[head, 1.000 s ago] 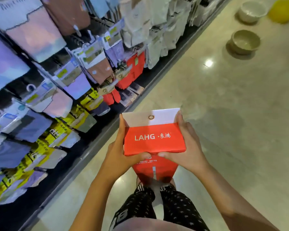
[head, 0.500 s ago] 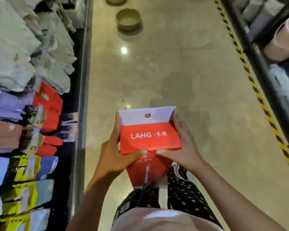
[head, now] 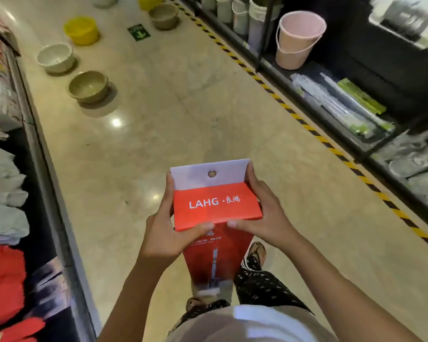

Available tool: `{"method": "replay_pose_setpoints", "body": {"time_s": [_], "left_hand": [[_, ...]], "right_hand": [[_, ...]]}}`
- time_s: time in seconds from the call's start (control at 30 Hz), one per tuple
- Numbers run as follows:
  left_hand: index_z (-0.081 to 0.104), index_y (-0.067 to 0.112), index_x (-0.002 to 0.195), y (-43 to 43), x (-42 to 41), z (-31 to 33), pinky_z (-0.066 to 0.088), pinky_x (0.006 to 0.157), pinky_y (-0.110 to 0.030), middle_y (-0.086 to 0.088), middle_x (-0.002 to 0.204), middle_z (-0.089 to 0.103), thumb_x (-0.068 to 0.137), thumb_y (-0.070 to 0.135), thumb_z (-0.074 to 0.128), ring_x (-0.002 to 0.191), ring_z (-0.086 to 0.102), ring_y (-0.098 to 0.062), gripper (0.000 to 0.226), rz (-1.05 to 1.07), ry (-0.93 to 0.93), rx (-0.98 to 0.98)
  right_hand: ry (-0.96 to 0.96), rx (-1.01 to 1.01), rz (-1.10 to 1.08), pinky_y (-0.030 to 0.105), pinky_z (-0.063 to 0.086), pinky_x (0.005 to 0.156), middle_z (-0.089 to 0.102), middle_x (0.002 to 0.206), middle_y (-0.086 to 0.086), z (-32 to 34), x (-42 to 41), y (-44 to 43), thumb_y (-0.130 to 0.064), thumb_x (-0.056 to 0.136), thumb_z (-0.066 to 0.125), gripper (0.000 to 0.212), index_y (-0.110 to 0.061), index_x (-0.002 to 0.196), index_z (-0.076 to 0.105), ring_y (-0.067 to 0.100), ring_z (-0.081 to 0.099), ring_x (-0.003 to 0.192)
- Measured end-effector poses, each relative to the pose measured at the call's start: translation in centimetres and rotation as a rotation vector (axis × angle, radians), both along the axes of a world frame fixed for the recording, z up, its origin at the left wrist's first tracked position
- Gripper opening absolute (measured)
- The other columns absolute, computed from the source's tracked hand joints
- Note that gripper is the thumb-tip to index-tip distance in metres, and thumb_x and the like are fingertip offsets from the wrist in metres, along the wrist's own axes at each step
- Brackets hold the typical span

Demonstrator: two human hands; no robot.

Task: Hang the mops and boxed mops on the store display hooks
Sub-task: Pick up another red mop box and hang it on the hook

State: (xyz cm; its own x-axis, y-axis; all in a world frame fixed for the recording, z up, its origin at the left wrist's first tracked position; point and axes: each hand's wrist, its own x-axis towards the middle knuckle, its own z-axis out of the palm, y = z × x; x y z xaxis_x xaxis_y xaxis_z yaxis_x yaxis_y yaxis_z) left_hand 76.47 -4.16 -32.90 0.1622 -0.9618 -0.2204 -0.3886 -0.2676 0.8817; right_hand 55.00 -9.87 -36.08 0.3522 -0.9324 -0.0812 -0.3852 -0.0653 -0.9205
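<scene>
Between both hands [head: 262,218], boxed mop [head: 216,206] upright.

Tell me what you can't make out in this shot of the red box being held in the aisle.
All in the head view:
- Red box: its lower end is hidden behind the person's body; the small print is blurred and partly covered by the left hand and right hand.
- Display hooks: none can be made out.
- Left shelf goods: blurred and cut off by the edge.
- Right shelf packages: labels too small.
</scene>
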Motion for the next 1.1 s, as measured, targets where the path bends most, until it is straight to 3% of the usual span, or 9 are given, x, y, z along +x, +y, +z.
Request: {"method": "replay_pose_setpoints", "body": {"time_s": [0.13, 0.27, 0.47, 0.7, 0.83, 0.93, 1.03, 1.1], "left_hand": [[0.003, 0.063, 0.144, -5.5, -4.5, 1.6, 0.046, 0.074, -0.001, 0.028, 0.100, 0.068, 0.052, 0.056, 0.079, 0.093, 0.063, 0.014, 0.121, -0.061, -0.010, -0.036], [0.000, 0.066, 0.142, -10.5, -9.3, 2.8, 0.043, 0.071, 0.001, 0.032, 0.095, 0.065, 0.050, 0.070, 0.081, 0.089, 0.062, 0.017, 0.123, -0.111, -0.071, -0.093], [0.001, 0.062, 0.145, -15.9, -15.2, 3.3, 0.042, 0.070, 0.002, 0.048, 0.093, 0.060, 0.048, 0.067, 0.074, 0.089, 0.061, 0.018, 0.122, -0.201, -0.049, -0.163], [0.002, 0.052, 0.149, -20.2, -19.3, 2.5, 0.043, 0.069, 0.001, 0.051, 0.096, 0.057, 0.045, 0.065, 0.075, 0.091, 0.060, 0.020, 0.127, -0.273, 0.028, -0.151], [0.002, 0.068, 0.140, -23.6, -20.2, 1.9, 0.048, 0.073, -0.005, 0.047, 0.102, 0.059, 0.050, 0.063, 0.075, 0.096, 0.061, 0.016, 0.116, -0.292, 0.074, -0.122], [0.001, 0.071, 0.137, -27.0, -20.8, 1.7, 0.051, 0.075, -0.009, 0.051, 0.101, 0.055, 0.051, 0.066, 0.074, 0.095, 0.060, 0.019, 0.114, -0.332, 0.081, -0.104], [0.002, 0.057, 0.146, -31.5, -20.9, 1.2, 0.048, 0.073, -0.003, 0.055, 0.099, 0.053, 0.059, 0.064, 0.081, 0.095, 0.057, 0.022, 0.117, -0.398, 0.100, -0.089], [0.004, 0.056, 0.148, -35.3, -20.7, 1.1, 0.051, 0.076, -0.007, 0.048, 0.100, 0.059, 0.059, 0.064, 0.080, 0.097, 0.059, 0.019, 0.117, -0.444, 0.122, -0.069]], "right_hand": [[-0.005, -0.024, -0.082, 0.009, 0.036, 0.093, 0.051, 0.123, -0.004, 1.3, -4.8, -4.3, -0.065, 0.055, 0.075, 0.117, -0.060, 0.145, 0.000, -0.006, 0.046, 0.114], [0.008, -0.065, -0.134, 0.016, 0.038, 0.095, 0.049, 0.125, -0.005, 2.5, -9.8, -8.1, -0.068, 0.056, 0.074, 0.120, -0.056, 0.148, -0.002, -0.004, 0.045, 0.118], [0.035, -0.105, -0.232, 0.016, 0.037, 0.095, 0.047, 0.126, -0.003, 4.2, -16.1, -11.5, -0.071, 0.055, 0.074, 0.121, -0.060, 0.146, -0.005, -0.006, 0.043, 0.117], [0.066, -0.100, -0.303, 0.014, 0.038, 0.091, 0.045, 0.120, -0.009, 5.0, -20.4, -13.9, -0.071, 0.053, 0.075, 0.120, -0.065, 0.142, -0.004, -0.012, 0.043, 0.111], [0.093, -0.074, -0.341, 0.008, 0.033, 0.090, 0.046, 0.118, -0.007, 5.2, -21.2, -16.9, -0.071, 0.053, 0.074, 0.118, -0.065, 0.143, -0.002, -0.013, 0.041, 0.109], [0.097, -0.041, -0.375, 0.014, 0.036, 0.094, 0.046, 0.119, -0.009, 5.0, -21.6, -19.3, -0.072, 0.053, 0.073, 0.118, -0.063, 0.144, -0.001, -0.012, 0.042, 0.110], [0.107, -0.013, -0.418, 0.025, 0.040, 0.101, 0.046, 0.123, -0.010, 4.8, -21.6, -22.6, -0.077, 0.051, 0.072, 0.120, -0.060, 0.146, 0.000, -0.008, 0.043, 0.115], [0.106, 0.008, -0.457, 0.033, 0.042, 0.105, 0.046, 0.125, -0.009, 4.8, -21.3, -25.5, -0.082, 0.049, 0.070, 0.121, -0.060, 0.146, 0.001, -0.003, 0.043, 0.119]]}}
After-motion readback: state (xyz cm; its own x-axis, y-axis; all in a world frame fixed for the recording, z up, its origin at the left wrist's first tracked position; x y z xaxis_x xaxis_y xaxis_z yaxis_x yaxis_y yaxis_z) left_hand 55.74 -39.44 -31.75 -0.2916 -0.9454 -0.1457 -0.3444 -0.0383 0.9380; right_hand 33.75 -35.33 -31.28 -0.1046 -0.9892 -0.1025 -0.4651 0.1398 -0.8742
